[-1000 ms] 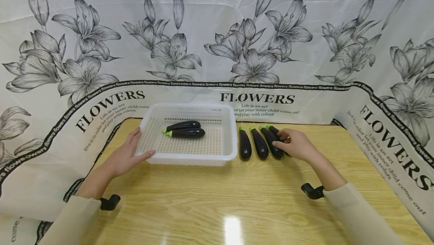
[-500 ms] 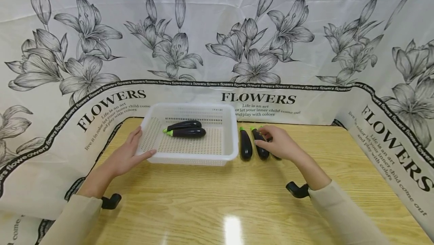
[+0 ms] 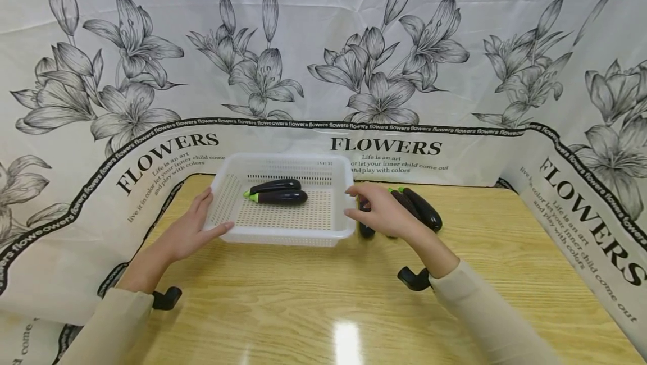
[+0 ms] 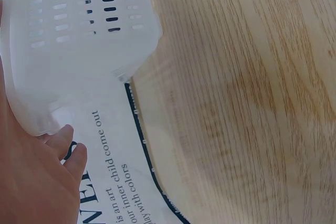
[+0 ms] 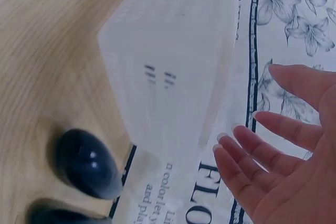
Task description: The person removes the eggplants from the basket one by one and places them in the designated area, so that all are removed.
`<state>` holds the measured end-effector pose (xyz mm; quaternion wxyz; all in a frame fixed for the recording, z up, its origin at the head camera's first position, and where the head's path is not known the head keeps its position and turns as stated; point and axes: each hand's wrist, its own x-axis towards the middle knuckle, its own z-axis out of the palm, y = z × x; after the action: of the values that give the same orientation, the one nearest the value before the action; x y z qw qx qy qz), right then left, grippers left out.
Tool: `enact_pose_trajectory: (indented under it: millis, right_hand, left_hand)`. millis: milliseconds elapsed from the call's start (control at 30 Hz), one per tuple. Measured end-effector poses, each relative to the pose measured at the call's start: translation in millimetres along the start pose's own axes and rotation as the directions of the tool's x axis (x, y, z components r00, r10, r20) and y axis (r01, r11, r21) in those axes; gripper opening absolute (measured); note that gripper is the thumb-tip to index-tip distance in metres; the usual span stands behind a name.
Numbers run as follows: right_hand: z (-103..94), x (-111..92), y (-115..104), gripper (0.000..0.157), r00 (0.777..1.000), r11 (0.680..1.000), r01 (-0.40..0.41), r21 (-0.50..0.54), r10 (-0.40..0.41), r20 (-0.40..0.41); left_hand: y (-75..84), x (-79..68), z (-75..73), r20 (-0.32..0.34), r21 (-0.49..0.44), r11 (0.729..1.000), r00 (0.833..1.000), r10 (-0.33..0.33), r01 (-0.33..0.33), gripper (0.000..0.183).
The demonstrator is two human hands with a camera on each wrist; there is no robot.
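Observation:
My left hand [image 3: 184, 233] holds the left end of the white perforated plastic basket [image 3: 288, 236], thumb along the near rim and fingers at the left side. Two dark eggplants [image 3: 279, 197] with green stems lie together in the basket. My right hand [image 3: 379, 208] is at the basket's right rim, above the eggplants on the table; in the right wrist view its fingers are spread, with nothing between them. It partly hides one eggplant [image 3: 367, 230] beside the basket. Farther right, another eggplant [image 3: 427, 213] is in plain sight.
The wooden table [image 3: 283, 303] runs out in front of the basket. Behind and at both sides hangs a white cloth [image 3: 354, 106] printed with flowers and lettering. A black wrist camera [image 3: 415, 278] is strapped to the right wrist, and another [image 3: 167, 298] to the left.
My right hand has moved left from the far-right eggplants, across the row, to the basket's right rim, uncovering the rightmost ones. The left hand and basket have stayed put.

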<state>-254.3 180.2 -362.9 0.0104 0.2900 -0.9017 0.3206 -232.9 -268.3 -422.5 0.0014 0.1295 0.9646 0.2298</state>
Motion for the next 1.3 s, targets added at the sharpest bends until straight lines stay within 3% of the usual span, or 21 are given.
enact_pose_trajectory:
  millis: [233,633,867,1133,1300]
  right_hand:
    - [11.6,15,-17,0.046,0.996,0.999,0.045,0.005,-0.045,0.074]
    - [15.9,47,-43,0.044,0.980,0.989,0.102,-0.105,-0.082,0.181]
    - [14.8,77,-58,0.045,0.946,0.979,0.179,-0.100,-0.144,0.290]
    - [18.0,120,-59,0.047,0.874,0.957,0.242,-0.161,-0.143,0.464]
    - [28.3,142,-51,0.048,0.874,0.956,0.207,-0.209,-0.085,0.478]
  left_hand:
    - [-0.2,1.1,-0.9,-0.001,0.000,1.000,1.000,-0.002,0.002,0.105]
    - [3.1,0.5,-2.1,-0.004,-0.009,1.000,1.000,0.008,-0.008,0.104]
    - [0.4,1.3,-1.0,-0.015,-0.007,1.000,1.000,0.007,-0.007,0.104]
    - [-2.0,1.4,0.7,-0.026,-0.011,1.000,1.000,0.004,-0.004,0.105]
    - [-2.8,1.6,0.9,-0.033,-0.009,1.000,0.999,0.011,-0.011,0.104]
